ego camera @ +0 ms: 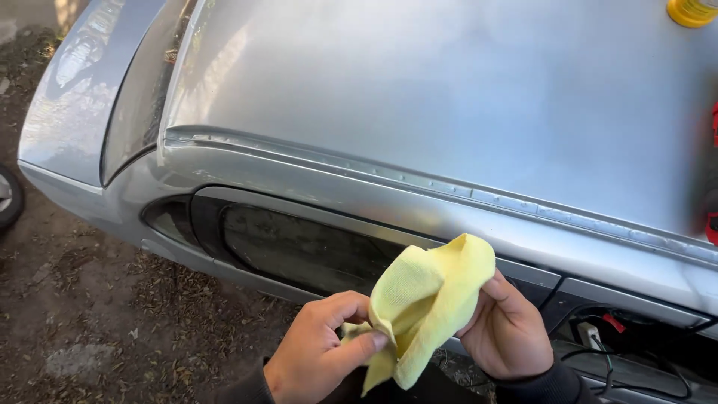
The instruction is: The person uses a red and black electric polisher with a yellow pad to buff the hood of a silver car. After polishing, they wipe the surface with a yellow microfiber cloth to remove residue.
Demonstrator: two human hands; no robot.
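Below the silver car hood (449, 90), in front of the dark empty headlight recess (299, 251), a yellow microfiber cloth (426, 299) is held up between both hands, clear of the bodywork. The left hand (318, 355) is closed on the cloth's lower corner, which is pinched between thumb and forefinger; the right hand (505, 329) is closed on the upper right edge, with the fold bunched against its fingers. Because only corners are gripped, the cloth could slip free, and a drop onto the dirt ground (97, 322), strewn with dry leaf litter, is judged the main risk: grit would be picked up and could then be dragged across the paint. A loose hanging tail could also be snagged on the raised trim seam (464, 187) along the hood's edge. To the right, exposed wiring (621, 352) with a white connector and a red clip lies in the open cavity, where the cloth or a sleeve might be caught. A yellow bottle cap (692, 11) is seen at the top edge on the hood and could be knocked if the panel is swept widely. Part of a tyre (9, 196) is visible at far left, well apart. Something red at the right edge cannot be identified.
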